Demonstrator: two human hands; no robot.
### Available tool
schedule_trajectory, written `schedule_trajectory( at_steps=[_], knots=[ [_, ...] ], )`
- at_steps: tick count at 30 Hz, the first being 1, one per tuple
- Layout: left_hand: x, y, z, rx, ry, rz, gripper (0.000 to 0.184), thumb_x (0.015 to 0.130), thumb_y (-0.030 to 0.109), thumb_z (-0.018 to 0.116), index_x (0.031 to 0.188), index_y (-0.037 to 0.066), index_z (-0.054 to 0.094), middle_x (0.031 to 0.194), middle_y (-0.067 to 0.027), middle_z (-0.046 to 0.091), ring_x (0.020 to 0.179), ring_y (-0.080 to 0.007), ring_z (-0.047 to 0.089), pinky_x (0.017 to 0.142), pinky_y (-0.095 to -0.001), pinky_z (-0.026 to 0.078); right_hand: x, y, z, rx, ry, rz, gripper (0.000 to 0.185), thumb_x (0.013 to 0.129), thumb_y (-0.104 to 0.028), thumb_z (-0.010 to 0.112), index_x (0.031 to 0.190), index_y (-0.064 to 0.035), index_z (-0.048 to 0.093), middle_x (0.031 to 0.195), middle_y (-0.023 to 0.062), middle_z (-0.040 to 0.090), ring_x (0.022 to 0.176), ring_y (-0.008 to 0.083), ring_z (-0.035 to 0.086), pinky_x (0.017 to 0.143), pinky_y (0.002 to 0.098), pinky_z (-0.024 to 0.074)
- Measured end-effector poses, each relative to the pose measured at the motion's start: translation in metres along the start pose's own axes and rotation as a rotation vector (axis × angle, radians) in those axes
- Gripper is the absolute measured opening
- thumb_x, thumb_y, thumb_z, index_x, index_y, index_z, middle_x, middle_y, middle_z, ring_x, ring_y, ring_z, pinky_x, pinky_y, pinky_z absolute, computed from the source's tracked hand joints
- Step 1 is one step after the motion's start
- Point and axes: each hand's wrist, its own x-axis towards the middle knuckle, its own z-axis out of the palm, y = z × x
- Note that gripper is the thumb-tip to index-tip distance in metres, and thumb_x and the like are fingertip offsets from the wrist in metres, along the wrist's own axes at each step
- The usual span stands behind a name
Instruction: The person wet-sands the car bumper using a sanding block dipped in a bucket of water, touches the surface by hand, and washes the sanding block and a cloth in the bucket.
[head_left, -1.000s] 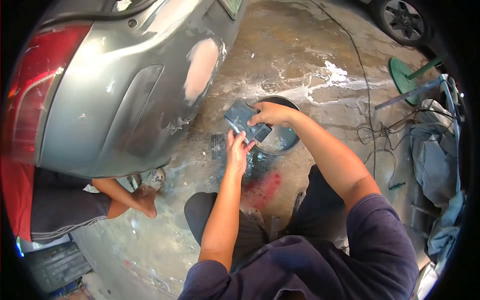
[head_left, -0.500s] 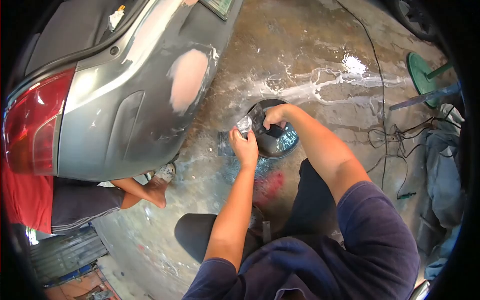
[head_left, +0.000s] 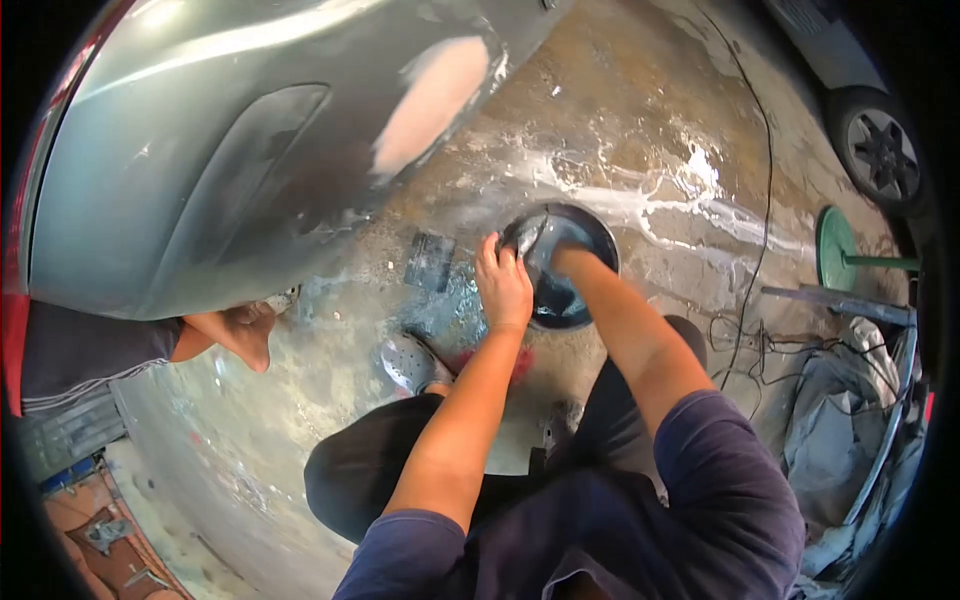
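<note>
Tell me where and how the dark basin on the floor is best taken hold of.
Likely by the near stretch of its rim, coming from the wearer's side, one hand pinching the wall between thumb and fingers. The basin sits upright with its round top open, and that edge lies bare between the left hand and the right forearm.

No lettering, brand, number or sign can be read: none on the basin (head_left: pixel 604 250) at the left hand (head_left: pixel 507 288), the dark rectangle (head_left: pixel 430 262) left of that hand, or the car (head_left: pixel 120 215) beyond; the wheel (head_left: pixel 884 153), far right of both, is too small to tell.
</note>
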Motion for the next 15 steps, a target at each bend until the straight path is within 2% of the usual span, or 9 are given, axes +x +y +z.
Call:
schedule_trajectory(
  at_steps=[5,10,13,14,15],
  knots=[
    [0.002,0.0,-0.006,-0.069,-0.05,-0.028,0.024,0.094,0.008,0.069,0.117,0.003,0.068,0.148,-0.0172,0.049,0.134,-0.0429,0.049,0.113,-0.0533,0.042,0.007,-0.026,0.042,-0.191,-0.091,0.009,0.043,0.099,-0.026,0.058,0.132,-0.0037,0.074,0.144,0.0241,0.065,0.134,0.0367,0.063,0.109,0.047,0.0514],
    [0.002,-0.002,-0.001,-0.102,-0.05,-0.083,0.026,0.088,0.006,0.072,0.114,0.005,0.07,0.146,-0.0168,0.051,0.133,-0.0411,0.052,0.112,-0.0515,0.045,-0.016,-0.047,0.009,-0.142,-0.122,-0.043,0.045,0.1,-0.03,0.058,0.132,-0.0024,0.073,0.146,0.0237,0.064,0.136,0.0383,0.061,0.11,0.0472,0.0504],
    [0.004,-0.001,-0.006,-0.1,-0.057,-0.083,0.028,0.084,0.005,0.074,0.113,0.005,0.071,0.146,-0.0169,0.054,0.133,-0.0406,0.054,0.112,-0.0503,0.046,-0.032,-0.05,-0.038,0.079,-0.122,-0.052,0.046,0.101,-0.032,0.058,0.132,-0.0016,0.072,0.147,0.0235,0.063,0.137,0.0392,0.061,0.11,0.0472,0.0498],
    [0.004,-0.001,-0.006,-0.099,-0.056,-0.092,0.029,0.084,0.005,0.074,0.113,0.005,0.071,0.147,-0.0169,0.053,0.134,-0.0404,0.054,0.113,-0.0504,0.045,-0.032,-0.044,-0.045,0.224,-0.121,-0.031,0.046,0.101,-0.033,0.058,0.132,-0.0014,0.072,0.148,0.0234,0.063,0.137,0.0395,0.06,0.11,0.0473,0.0496],
    [0.004,0.0,-0.008,-0.099,-0.06,-0.097,0.03,0.084,0.005,0.074,0.114,0.006,0.07,0.147,-0.0169,0.052,0.135,-0.0402,0.053,0.114,-0.0504,0.045,-0.013,-0.022,-0.021,0.473,-0.115,0.051,0.047,0.101,-0.034,0.058,0.132,-0.0007,0.072,0.147,0.0236,0.063,0.136,0.0398,0.061,0.109,0.0478,0.05]
  ],
)
